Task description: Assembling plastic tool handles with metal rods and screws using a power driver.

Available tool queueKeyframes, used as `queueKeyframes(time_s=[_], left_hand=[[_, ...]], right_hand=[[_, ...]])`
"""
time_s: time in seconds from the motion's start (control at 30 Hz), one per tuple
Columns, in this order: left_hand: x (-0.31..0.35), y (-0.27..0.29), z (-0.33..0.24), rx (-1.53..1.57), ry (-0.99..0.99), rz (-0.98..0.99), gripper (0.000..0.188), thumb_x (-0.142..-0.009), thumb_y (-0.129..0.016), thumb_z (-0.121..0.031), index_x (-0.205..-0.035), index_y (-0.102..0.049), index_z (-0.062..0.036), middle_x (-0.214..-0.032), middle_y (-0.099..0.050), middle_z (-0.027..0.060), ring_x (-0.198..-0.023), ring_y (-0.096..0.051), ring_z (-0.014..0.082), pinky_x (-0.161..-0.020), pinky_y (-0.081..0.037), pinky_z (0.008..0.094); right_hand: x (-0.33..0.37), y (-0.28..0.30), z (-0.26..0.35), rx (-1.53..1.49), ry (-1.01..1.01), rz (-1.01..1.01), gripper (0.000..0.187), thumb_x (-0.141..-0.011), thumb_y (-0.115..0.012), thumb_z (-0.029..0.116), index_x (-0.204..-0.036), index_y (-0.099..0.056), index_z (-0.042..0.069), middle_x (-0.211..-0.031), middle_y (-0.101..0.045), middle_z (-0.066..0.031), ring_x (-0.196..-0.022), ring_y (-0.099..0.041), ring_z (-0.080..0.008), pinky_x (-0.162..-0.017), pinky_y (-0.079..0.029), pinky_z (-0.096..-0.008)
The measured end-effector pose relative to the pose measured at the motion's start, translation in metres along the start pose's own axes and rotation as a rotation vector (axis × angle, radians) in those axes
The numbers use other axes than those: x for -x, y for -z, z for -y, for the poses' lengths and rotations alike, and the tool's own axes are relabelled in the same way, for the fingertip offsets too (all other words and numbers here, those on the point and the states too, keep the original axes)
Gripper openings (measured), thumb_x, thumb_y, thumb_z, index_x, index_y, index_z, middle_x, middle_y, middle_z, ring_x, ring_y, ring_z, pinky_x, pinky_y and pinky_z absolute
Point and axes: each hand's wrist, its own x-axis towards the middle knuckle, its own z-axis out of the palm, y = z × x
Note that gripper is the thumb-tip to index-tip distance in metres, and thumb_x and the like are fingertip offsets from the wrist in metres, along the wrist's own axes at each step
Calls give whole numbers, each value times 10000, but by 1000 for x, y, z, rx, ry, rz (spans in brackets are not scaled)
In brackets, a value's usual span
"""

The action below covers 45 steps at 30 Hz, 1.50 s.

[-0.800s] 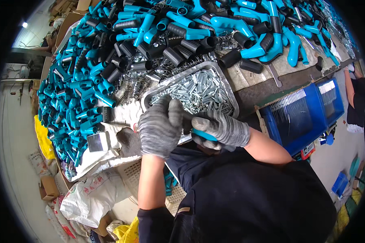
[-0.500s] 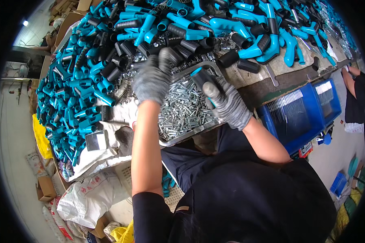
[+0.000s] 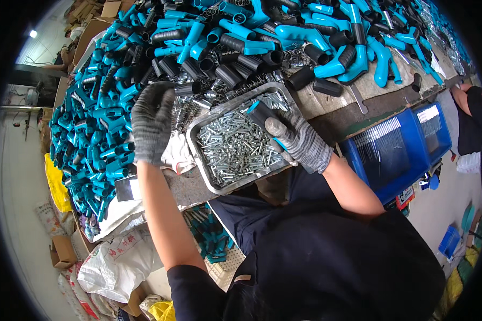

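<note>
My right hand (image 3: 303,138), in a grey knit glove, is closed round a teal handle (image 3: 260,114) with a black sleeve. It is above the right side of a metal tray (image 3: 218,188) filled with small silver metal pins (image 3: 233,144). Left of the tray, my left hand (image 3: 152,122), also gloved in grey, reaches over the edge of the parts pile. Its thumb and fingers stand apart, and nothing shows between them. Metal springs (image 3: 183,111) lie beside that hand, and a black sleeve (image 3: 186,89) is just beyond its fingertips.
A large heap of teal handles (image 3: 99,120) and black sleeves covers the table's left and far sides. Two blue bins (image 3: 383,155) with thin metal rods stand at the right. A phone-like flat object (image 3: 127,188) lies near the left edge. Another person's arm (image 3: 460,101) shows far right.
My left hand has swung left and slightly down, from above the tray's far left corner to the pile beside the springs, uncovering the tray. My right hand keeps the handle nearly in place.
</note>
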Motion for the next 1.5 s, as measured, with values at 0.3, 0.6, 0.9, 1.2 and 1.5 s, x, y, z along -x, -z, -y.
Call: queueKeyframes(time_s=[0.3, 0.6, 0.9, 1.2, 1.5], left_hand=[[16, -54, -74, -381, 39, 642, 316, -834, -707, -284, -929, -680, 17, -844, -695, 125, -808, -645, 170, -776, -501, 316], [-100, -105, -24, -1105, -47, 82, 471, -855, -596, -467, -1075, -623, -52, -1093, -625, 195, -1057, -598, 320, -861, -496, 411], [-89, -58, -36, -845, -205, -42, 493, -879, -502, -542, -1144, -608, -140, -1033, -641, 204, -978, -623, 363, -846, -482, 435], [-2, -6, -81, 380, 265, -197, 368, -910, -555, -431, -1015, -674, -99, -689, -640, 22, -432, -521, 60, -324, -303, 156], [12, 16, -99, 246, 386, -55, 348, -888, -613, -401, -1001, -670, -76, -624, -598, 16, -405, -483, 57, -339, -303, 172]], right_hand=[[9, 11, -18, 707, 390, -125, 614, -870, -569, 508, -1152, -579, -37, -961, -635, -238, -907, -627, -347, -810, -478, -383], [5, 24, -6, 346, 201, -279, 563, -882, -600, 423, -1187, -539, -46, -971, -634, -221, -869, -632, -307, -780, -487, -377], [5, 40, -8, 429, 194, -325, 600, -893, -558, 477, -1223, -539, -24, -1028, -624, -253, -959, -615, -369, -829, -475, -401], [13, 15, 1, 553, 340, -254, 655, -861, -567, 529, -1185, -554, -39, -1010, -597, -295, -965, -596, -413, -873, -463, -434], [32, 2, 12, 653, 432, -256, 586, -866, -581, 493, -1184, -570, 1, -965, -620, -248, -886, -629, -375, -778, -486, -411]])
